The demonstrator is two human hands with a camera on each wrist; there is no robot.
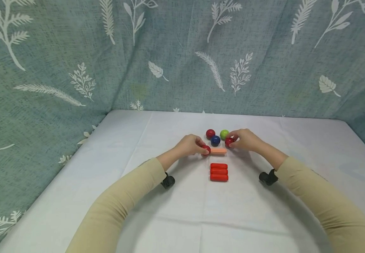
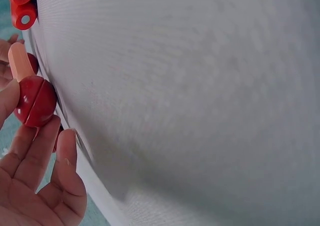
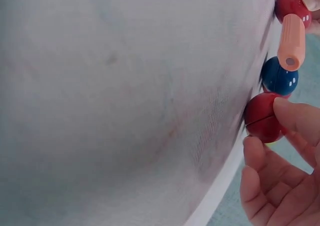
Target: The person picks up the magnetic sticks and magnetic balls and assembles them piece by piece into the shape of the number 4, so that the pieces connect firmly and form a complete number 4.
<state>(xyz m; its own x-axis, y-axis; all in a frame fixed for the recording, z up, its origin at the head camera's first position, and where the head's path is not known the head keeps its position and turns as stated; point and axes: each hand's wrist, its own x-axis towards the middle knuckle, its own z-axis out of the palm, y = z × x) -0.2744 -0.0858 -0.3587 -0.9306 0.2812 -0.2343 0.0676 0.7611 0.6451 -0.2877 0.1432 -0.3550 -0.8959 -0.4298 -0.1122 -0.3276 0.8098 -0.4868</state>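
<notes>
Beige fabric sleeves (image 1: 324, 200) cross a white cloth-covered table (image 1: 176, 225); our left hand (image 1: 188, 144) pinches one glossy red ball (image 1: 206, 150), our right hand (image 1: 247, 140) another red ball (image 1: 229, 142). Blue ball (image 1: 215, 141), lime-green ball (image 1: 224, 134) and third red ball (image 1: 210, 133) sit beyond. Three red rods (image 1: 219, 172) lie aligned. Part-done, we judge: one ribbed peach rod (image 1: 219, 151) meets the left-hand ball, its other end bare.

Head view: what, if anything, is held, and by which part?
Left hand pinches a red ball by its sides; right hand, another red ball likewise.

Leafy blue-green fabric (image 1: 182, 66) behind white tablecloth (image 1: 233, 214)
</notes>
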